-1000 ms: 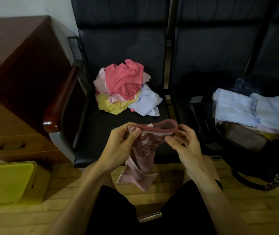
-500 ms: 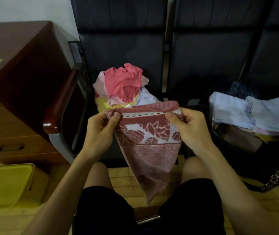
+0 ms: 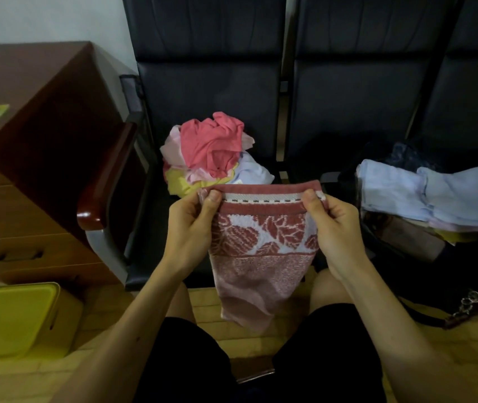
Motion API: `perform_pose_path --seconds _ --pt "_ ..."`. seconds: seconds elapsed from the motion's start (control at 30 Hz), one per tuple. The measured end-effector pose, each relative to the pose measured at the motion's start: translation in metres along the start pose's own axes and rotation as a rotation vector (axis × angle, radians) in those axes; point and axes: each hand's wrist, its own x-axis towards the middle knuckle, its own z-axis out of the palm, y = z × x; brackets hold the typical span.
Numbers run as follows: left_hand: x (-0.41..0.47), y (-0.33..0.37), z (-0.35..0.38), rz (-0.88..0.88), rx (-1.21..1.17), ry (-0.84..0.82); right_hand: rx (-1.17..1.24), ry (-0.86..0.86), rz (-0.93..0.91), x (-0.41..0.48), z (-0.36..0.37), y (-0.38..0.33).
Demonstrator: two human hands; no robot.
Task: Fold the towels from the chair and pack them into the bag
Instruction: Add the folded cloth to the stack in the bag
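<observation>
Holding the red leaf-patterned towel point(image 3: 261, 257) by its top hem, the left hand point(image 3: 194, 228) and the right hand point(image 3: 333, 228) each pinch one corner between thumb and curled fingers, just in front of the chair point(image 3: 202, 82). A small tag point(image 3: 239, 181) on the loose pile point(image 3: 211, 152) on the seat is too small to read. Compared with half a second ago, the hem is wider and straighter (the hands stand further apart). At the right, folded blue towels point(image 3: 424, 199) lie on the bag point(image 3: 383, 274).
</observation>
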Motion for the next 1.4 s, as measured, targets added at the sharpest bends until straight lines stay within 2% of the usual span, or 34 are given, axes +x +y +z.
perform_pose_path --seconds 0.3,0.43,0.57,0.63,0.7,0.8,0.9,1.0,1.17,1.27,1.33,1.4 --pt "0.003 -0.006 0.016 0.053 0.045 0.033 0.082 0.039 0.142 -0.001 0.000 0.008" --pt "0.003 0.001 0.019 -0.001 -0.014 0.011 0.135 -0.117 0.339 -0.012 -0.003 0.032" --pt "0.007 0.006 0.016 -0.117 -0.086 -0.070 0.138 -0.385 0.633 -0.035 0.001 0.067" --pt "0.011 0.004 0.010 -0.153 -0.057 -0.099 0.134 -0.480 0.688 -0.041 0.003 0.072" --pt "0.015 0.000 0.000 -0.168 -0.007 -0.093 0.135 -0.511 0.666 -0.044 0.003 0.069" --pt "0.023 -0.001 -0.020 -0.290 -0.027 -0.012 0.221 -0.433 0.603 -0.039 0.004 0.053" --pt "0.025 -0.004 -0.033 -0.603 -0.233 -0.016 0.405 -0.367 0.568 -0.035 0.008 0.030" --pt "0.015 -0.012 -0.030 -0.891 -0.478 -0.084 0.457 -0.364 0.532 -0.034 0.017 0.014" --pt "-0.018 -0.038 -0.020 -0.851 -0.843 -0.141 0.480 -0.291 0.569 -0.030 0.024 0.004" --pt "-0.044 -0.055 -0.015 -0.851 -0.949 -0.297 0.490 -0.218 0.568 -0.024 0.021 0.008" --pt "-0.059 -0.069 -0.012 -0.828 -0.966 -0.477 0.490 -0.173 0.578 -0.021 0.020 0.010" --pt "-0.071 -0.075 -0.008 -0.800 -0.802 -0.577 0.485 -0.123 0.624 -0.018 0.019 0.017"
